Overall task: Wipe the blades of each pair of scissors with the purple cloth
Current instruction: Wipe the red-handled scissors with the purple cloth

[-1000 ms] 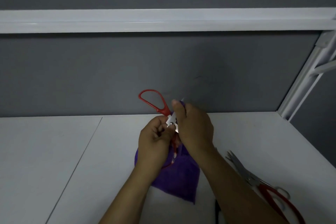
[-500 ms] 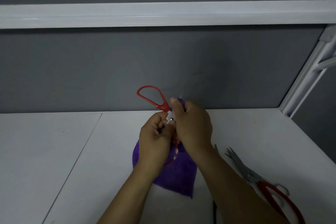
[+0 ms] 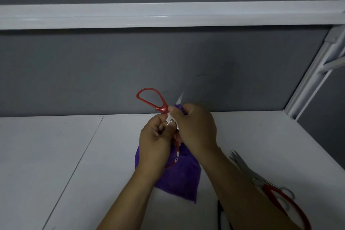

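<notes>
Head view: left hand (image 3: 156,142) is clamped on the red-handled scissors (image 3: 162,108) near the pivot, holding them up over the white table (image 3: 56,155). Right hand (image 3: 194,127) pinches the purple cloth (image 3: 179,181) round a blade, tip poking out above, cloth hanging below both wrists. Second pair of scissors (image 3: 256,179) lies flat at right

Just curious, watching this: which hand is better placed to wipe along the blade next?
Probably the right hand: it grips the purple cloth bunched round a blade of the red-handled metal scissors, tip poking out above. The left hand pinches them near the pivot, steadying.
</notes>
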